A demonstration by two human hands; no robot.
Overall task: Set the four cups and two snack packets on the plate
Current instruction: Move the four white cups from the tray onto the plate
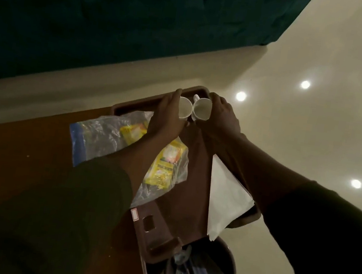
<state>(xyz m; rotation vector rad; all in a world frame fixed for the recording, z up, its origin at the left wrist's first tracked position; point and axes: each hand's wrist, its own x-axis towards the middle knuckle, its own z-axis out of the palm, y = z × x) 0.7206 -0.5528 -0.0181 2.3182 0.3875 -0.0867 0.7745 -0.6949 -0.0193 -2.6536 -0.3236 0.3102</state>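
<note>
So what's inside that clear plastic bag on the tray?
The clear plastic bag holds yellow snack packets. At least two show through it. The left forearm covers the middle, so anything else inside is hidden.

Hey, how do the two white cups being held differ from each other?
The left cup is gripped by the left hand and shows no handle; the right cup, in the right hand, shows its handle at the far side. Both are white, empty, tilted toward the camera and touching.
</note>
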